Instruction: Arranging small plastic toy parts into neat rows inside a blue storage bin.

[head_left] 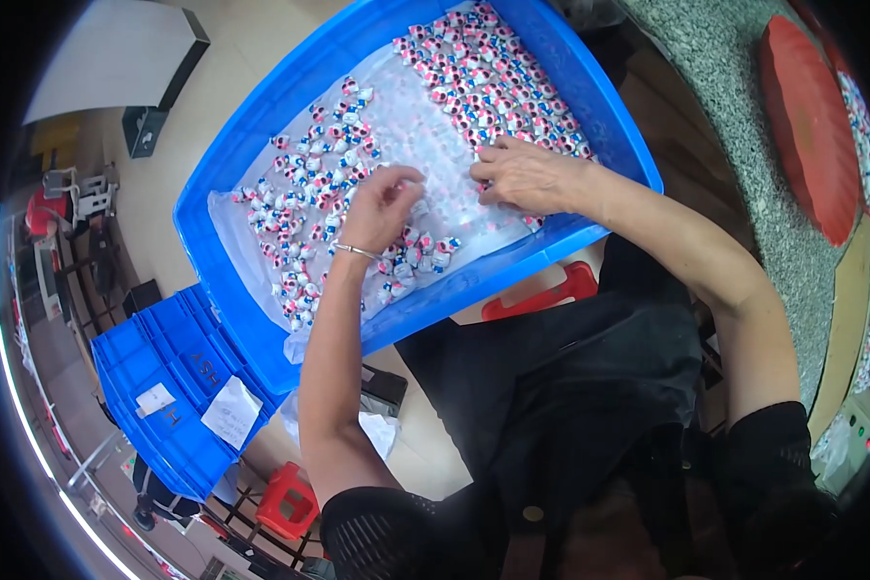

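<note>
A large blue plastic tub (246, 121) lined with clear film (227, 227) holds many small white figures with pink and blue parts. Loose figures (304, 198) lie scattered in its left half. On the right, other figures (488, 72) stand packed in tight rows. Beside the loose ones is my left hand (382, 208), a bracelet at its wrist, fingers curled in toward the thumb. My right hand (530, 176) reaches down at the near edge of the rows, fingers bent and drawn together. Whatever sits between the fingertips of either hand is too small or hidden to make out.
Blue crates (179, 387) with paper labels stand at the lower left, near a red stool (287, 501). Another red stool (541, 293) shows below the tub. At right, a red scalloped tray (807, 126) rests on a speckled counter (710, 58).
</note>
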`<state>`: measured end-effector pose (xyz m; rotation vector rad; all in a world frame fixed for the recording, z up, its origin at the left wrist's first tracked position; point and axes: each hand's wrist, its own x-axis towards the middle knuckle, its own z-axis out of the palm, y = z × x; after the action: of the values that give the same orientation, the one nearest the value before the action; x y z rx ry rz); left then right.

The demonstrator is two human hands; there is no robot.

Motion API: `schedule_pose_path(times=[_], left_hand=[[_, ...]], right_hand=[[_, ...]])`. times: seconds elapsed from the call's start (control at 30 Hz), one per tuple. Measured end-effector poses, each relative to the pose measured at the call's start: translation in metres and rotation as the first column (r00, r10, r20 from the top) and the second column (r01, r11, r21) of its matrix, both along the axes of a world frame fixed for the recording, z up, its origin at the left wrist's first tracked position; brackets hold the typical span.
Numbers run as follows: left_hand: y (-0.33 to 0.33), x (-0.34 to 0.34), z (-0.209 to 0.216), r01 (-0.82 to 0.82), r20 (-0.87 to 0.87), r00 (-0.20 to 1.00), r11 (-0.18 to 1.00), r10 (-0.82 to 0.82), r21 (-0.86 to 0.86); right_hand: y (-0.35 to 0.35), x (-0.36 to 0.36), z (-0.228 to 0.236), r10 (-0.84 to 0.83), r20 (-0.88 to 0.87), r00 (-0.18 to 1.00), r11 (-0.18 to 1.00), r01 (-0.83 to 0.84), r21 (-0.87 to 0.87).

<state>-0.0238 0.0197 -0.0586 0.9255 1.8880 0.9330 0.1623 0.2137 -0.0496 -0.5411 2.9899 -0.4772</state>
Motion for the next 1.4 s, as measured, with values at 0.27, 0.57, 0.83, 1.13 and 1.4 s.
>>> schedule_pose_path(times=[0.27,0.57,0.83,1.13,1.4], left_hand=[[0.012,0.044,-0.017,-0.004,0.356,0.932,0.986,0.065,-0.169],[0.037,0.069,-0.035,0.008,-0.004,1.000,0.997,-0.008,-0.079],[0.042,0.070,-0.043,0.011,-0.069,0.998,1.000,-0.012,-0.026],[0.047,0.076,-0.046,0.035,-0.108,0.994,0.999,-0.033,0.019],[0.043,0.078,-0.034,0.016,-0.043,0.999,0.998,-0.013,0.063]], right_hand=[[-0.003,-0.014,-0.012,-0.074,0.001,0.997,0.994,0.074,0.081],[0.009,-0.010,-0.008,-0.155,0.125,0.980,0.975,0.172,-0.143],[0.001,0.010,-0.002,-0.019,0.323,0.946,0.964,0.103,-0.244],[0.010,0.022,0.010,0.044,0.346,0.937,0.998,-0.022,-0.067],[0.038,0.039,0.003,-0.249,0.213,0.945,0.907,0.305,-0.292]])
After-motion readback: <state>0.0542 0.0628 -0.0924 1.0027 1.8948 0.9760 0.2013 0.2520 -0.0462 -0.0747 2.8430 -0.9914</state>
